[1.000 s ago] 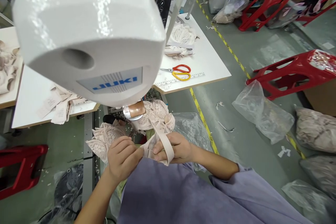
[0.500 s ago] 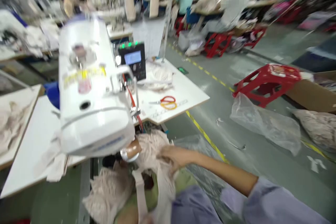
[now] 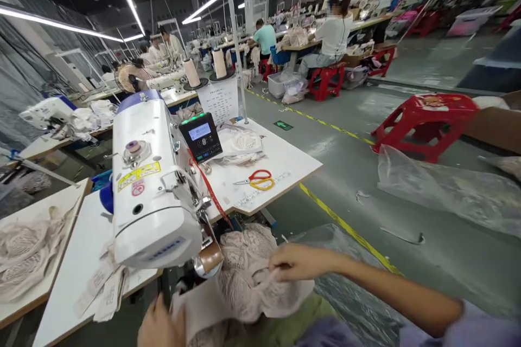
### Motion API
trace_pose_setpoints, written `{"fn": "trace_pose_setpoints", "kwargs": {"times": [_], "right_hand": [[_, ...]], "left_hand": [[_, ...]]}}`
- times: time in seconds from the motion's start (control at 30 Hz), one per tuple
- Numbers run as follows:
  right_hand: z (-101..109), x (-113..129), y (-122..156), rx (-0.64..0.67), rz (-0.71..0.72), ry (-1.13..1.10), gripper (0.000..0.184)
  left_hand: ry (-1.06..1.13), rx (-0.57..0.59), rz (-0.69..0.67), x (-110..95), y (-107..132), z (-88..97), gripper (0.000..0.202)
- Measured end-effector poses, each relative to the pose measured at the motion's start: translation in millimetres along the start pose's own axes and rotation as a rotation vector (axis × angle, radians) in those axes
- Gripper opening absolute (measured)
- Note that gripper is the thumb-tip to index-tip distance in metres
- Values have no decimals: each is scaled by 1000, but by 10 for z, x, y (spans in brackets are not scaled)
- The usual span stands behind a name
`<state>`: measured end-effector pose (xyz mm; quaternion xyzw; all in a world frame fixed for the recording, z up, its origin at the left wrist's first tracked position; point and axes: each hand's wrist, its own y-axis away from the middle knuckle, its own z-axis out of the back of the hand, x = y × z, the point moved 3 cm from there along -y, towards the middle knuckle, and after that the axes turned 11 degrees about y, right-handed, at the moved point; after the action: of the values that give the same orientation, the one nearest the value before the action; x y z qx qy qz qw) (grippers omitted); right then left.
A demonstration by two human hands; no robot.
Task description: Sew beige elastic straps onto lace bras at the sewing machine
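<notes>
Pale pink lace bras (image 3: 244, 287) lie over my lap, below the front of a white sewing machine (image 3: 150, 200). My right hand (image 3: 299, 262) pinches the fabric near one cup, its fingers curled together. At the lower left my left hand (image 3: 160, 325), slightly blurred, is closed at the end of the smooth band and holds it beside the lace cups. The band stretches between the hands, under the machine head's front end. Part of the lace fabric runs up towards the table's front edge.
Scissors with red and yellow handles (image 3: 260, 179) lie on the white table (image 3: 285, 162) near a control panel (image 3: 201, 137). Fabric labels (image 3: 108, 287) hang over the table's left front edge. A red stool (image 3: 425, 124) and plastic sheeting (image 3: 439, 184) are on the floor at right. Co-workers sit farther back.
My view has tilted up. My left hand has come into clearer view at the lower left, with the band drawn out towards it. My right hand stays on the bra fabric.
</notes>
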<state>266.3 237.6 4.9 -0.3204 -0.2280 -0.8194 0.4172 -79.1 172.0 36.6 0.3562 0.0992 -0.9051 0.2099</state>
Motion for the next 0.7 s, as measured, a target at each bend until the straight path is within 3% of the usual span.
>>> {"fn": "trace_pose_setpoints", "kwargs": {"times": [0.03, 0.1, 0.17, 0.27, 0.33, 0.37, 0.43, 0.53, 0.63, 0.7], "right_hand": [[-45, 142, -77, -39, 7, 12, 30], [-153, 360, -220, -75, 19, 5, 30], [-221, 446, -313, -53, 17, -25, 30], [-126, 328, -368, 39, 4, -63, 29], [137, 123, -451, -45, -53, 7, 27], [325, 0, -534, -151, -108, 78, 26], [737, -250, -803, -351, -238, 170, 28], [1299, -518, -1431, -553, -334, 266, 34], [1678, -616, -2081, -634, -318, 330, 33], [1824, -642, -2360, -670, -318, 349, 24]], "left_hand": [[36, 85, -93, -84, 101, -179, 60], [286, 434, -290, -302, 360, -597, 70], [411, 820, -220, -443, 603, -932, 47], [453, 1101, -97, -525, 751, -1070, 49], [507, 1231, -57, -526, 760, -1025, 52], [540, 1286, -31, -517, 763, -999, 52], [585, 1336, 8, -495, 783, -981, 53], [585, 1284, 4, -464, 836, -1032, 57], [580, 1143, -21, -432, 835, -1060, 59], [587, 1007, -12, -405, 783, -1018, 60]]}}
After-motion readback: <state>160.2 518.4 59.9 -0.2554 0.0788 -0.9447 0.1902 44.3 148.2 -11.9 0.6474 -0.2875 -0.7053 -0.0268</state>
